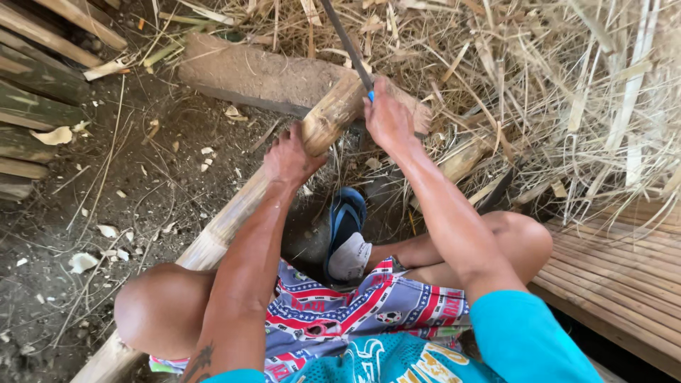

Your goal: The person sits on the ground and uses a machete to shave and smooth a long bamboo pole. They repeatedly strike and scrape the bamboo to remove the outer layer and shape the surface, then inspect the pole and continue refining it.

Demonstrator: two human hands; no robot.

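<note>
While the left hand (289, 157) grips a long pale bamboo pole (234, 216), its end rests on a brown wooden block (248, 74). The right hand (388, 119) is closed around a dark-bladed knife (346, 41) at the pole's end.

A bamboo pole (234, 213), pale, dry and fibrous, is gripped by the left hand (289, 157). A dull dark metal blade (345, 42) is held in the right hand (388, 117). A rough, dusty wooden block (255, 74) is seen beneath. Dry matt straw (567, 92) is heaped behind. A smooth blue rubber sandal (344, 220) is seen on bare earth.
</note>
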